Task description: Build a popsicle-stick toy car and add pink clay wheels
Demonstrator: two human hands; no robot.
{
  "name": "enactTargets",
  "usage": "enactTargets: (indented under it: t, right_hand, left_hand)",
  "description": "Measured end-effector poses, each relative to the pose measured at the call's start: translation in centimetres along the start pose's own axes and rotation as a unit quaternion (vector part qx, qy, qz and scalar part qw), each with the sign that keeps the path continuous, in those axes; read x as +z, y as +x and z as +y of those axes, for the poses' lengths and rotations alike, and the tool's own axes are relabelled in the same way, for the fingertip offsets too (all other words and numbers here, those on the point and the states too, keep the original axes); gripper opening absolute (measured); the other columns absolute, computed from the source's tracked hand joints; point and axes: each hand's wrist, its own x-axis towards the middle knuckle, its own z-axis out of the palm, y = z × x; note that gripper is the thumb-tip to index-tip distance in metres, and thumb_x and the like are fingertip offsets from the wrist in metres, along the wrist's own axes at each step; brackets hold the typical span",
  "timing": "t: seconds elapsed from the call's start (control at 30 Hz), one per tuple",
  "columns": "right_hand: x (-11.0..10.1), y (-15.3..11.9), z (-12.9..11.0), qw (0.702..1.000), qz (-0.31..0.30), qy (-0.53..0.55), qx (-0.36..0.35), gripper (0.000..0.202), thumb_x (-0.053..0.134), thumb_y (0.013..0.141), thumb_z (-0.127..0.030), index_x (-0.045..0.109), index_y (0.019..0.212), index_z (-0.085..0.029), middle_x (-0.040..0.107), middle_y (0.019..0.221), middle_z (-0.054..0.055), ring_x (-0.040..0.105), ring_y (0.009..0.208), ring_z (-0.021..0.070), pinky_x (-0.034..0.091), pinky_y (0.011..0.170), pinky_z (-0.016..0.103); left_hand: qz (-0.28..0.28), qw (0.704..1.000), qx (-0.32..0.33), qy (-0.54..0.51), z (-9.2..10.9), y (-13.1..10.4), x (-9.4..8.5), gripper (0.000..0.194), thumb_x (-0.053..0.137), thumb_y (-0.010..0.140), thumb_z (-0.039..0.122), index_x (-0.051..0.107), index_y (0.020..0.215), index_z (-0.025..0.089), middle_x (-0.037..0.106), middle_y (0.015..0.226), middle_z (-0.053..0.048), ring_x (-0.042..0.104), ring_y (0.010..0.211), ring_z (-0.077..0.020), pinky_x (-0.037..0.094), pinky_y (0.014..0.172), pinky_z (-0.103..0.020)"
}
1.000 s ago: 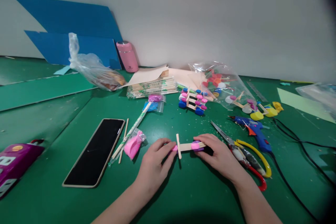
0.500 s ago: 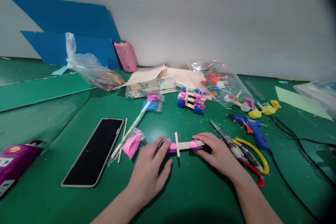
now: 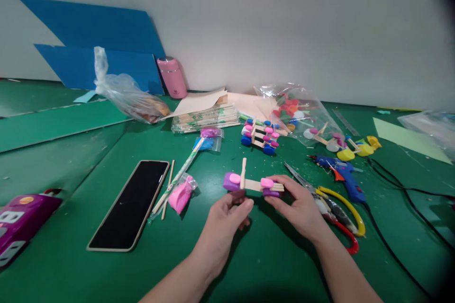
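Observation:
A small toy car (image 3: 253, 185) made of craft sticks, with purple and pink clay wheels and one stick standing up from it, is lifted and tilted over the green table. My right hand (image 3: 296, 206) grips its right end between thumb and fingers, at the pink and purple wheels. Just below the car's left half is my left hand (image 3: 227, 225), its fingers loosely curled and the thumb apart; whether a fingertip touches the underside cannot be made out. A similar finished-looking car (image 3: 259, 136) with blue and pink wheels stands behind.
Scissors (image 3: 330, 208) and a blue glue gun (image 3: 339, 175) with its cord lie at right. To the left are a phone (image 3: 130, 206), pink clay in a wrapper (image 3: 181, 195) and a purple power strip (image 3: 26, 220). Bagged sticks (image 3: 206, 118) and a pink flask (image 3: 172, 78) are behind.
The toy car has risen and tipped, so its stick now points up. My left hand has come off the left wheels and moved right, below the car. My right hand keeps its grip.

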Motion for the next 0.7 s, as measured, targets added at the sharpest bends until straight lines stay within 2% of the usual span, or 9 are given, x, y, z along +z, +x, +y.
enactTargets:
  t: [0.07,0.13,0.27,0.47,0.6,0.7]
  right_hand:
    - [0.0,-0.1,-0.2,1.0,0.003,0.008,-0.007,0.027,0.06,0.075,-0.032,0.058,0.101,-0.023,0.062,0.101,0.005,0.058,0.092,0.02,0.047,0.08,0.03]
    - [0.0,-0.1,-0.4,1.0,0.009,0.012,-0.011,0.027,0.06,0.075,-0.031,0.058,0.101,-0.023,0.062,0.101,0.004,0.058,0.093,0.0193,0.046,0.081,0.029]
    - [0.0,0.0,-0.3,1.0,0.029,0.008,-0.009,0.026,0.061,0.075,-0.031,0.058,0.1,-0.023,0.061,0.1,0.004,0.058,0.091,0.0191,0.047,0.079,0.029]
    - [-0.2,0.1,0.8,0.997,0.081,-0.001,0.014,0.028,0.06,0.075,-0.032,0.057,0.102,-0.023,0.061,0.101,0.006,0.059,0.087,0.0203,0.048,0.078,0.034]
    - [-0.2,0.2,1.3,0.993,0.111,-0.018,0.029,0.03,0.061,0.074,-0.034,0.057,0.102,-0.023,0.061,0.106,0.006,0.056,0.097,0.0228,0.046,0.082,0.036]
    - [-0.2,0.2,1.5,0.992,0.121,-0.027,0.035,0.03,0.06,0.074,-0.035,0.058,0.101,-0.022,0.062,0.104,0.007,0.057,0.096,0.0231,0.046,0.082,0.037]
  left_hand:
    - [-0.006,0.998,-0.011,-0.056,0.0,0.5,0.8,0.023,0.067,0.068,0.031,0.059,0.08,0.012,0.051,0.054,0.005,0.044,0.048,-0.0055,0.033,0.048,-0.018]
    - [-0.005,0.997,-0.011,-0.076,0.1,1.0,1.1,0.022,0.067,0.068,0.031,0.058,0.071,0.011,0.051,0.054,0.004,0.042,0.047,-0.0043,0.032,0.047,-0.017]
    - [-0.009,0.994,-0.018,-0.109,0.0,1.3,0.5,0.017,0.067,0.067,0.026,0.056,0.065,0.012,0.056,0.059,0.001,0.044,0.048,-0.004,0.034,0.051,-0.018]
    - [-0.004,0.994,-0.002,-0.106,1.1,-0.5,-3.0,0.011,0.063,0.071,0.02,0.058,0.064,0.014,0.054,0.062,0.002,0.044,0.053,-0.0053,0.037,0.054,-0.019]
    - [0.047,0.996,0.071,-0.005,2.5,-2.4,-5.3,0.016,0.063,0.073,0.028,0.058,0.063,0.017,0.05,0.061,0.003,0.042,0.055,-0.0077,0.037,0.052,-0.019]
    - [0.13,0.974,0.17,0.077,3.6,-4.0,-7.0,0.024,0.058,0.076,0.035,0.052,0.059,0.019,0.045,0.057,0.003,0.039,0.054,-0.0094,0.035,0.046,-0.019]
